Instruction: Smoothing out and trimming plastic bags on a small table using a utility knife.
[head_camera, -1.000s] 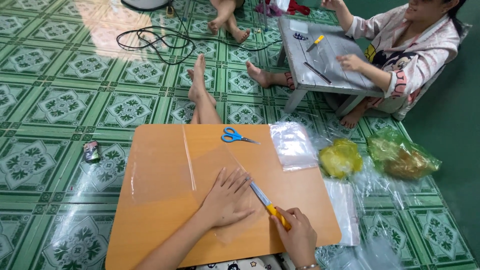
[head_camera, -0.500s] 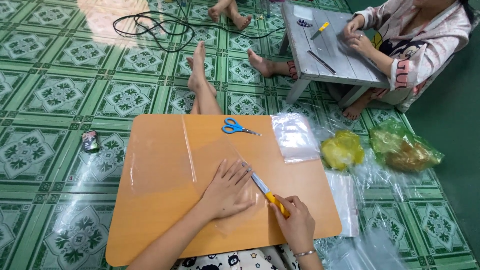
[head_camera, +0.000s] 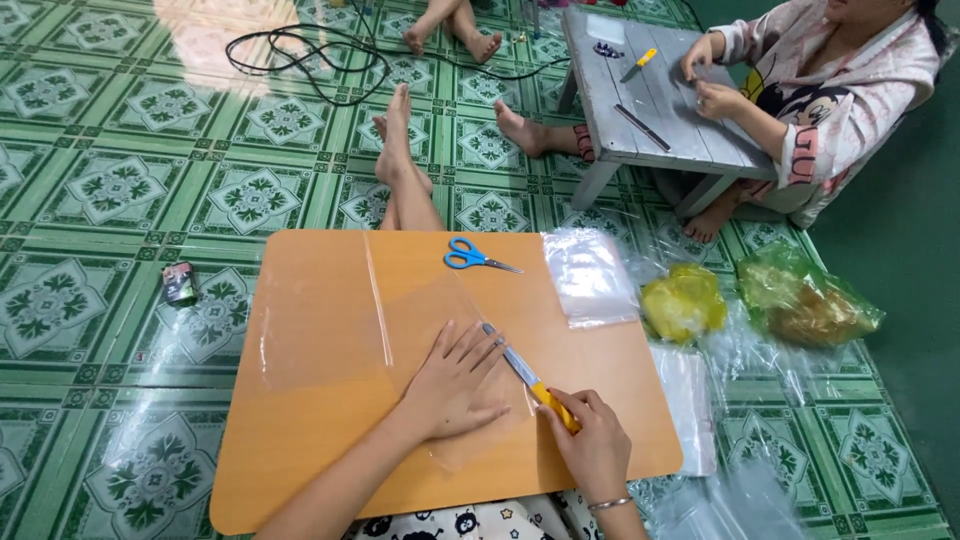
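Here the left hand (head_camera: 455, 385) lies flat, fingers spread, pinning a clear sheet (head_camera: 470, 380) to the tabletop (head_camera: 300, 450); the right hand (head_camera: 592, 440), closed round a knife (head_camera: 528, 378), looks mid-cut; steady pressure seems needed next.

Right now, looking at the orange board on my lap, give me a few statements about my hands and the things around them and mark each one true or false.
1. The left hand lies flat on a clear plastic sheet on the orange wooden board. True.
2. The right hand holds the blue-handled scissors. False: it grips a yellow-handled utility knife; the blue-handled scissors lie untouched at the board's far edge.
3. The knife's blade lies beside the left hand's fingertips. True.
4. A stack of clear plastic bags sits at the board's left edge. False: it sits at the far right corner.
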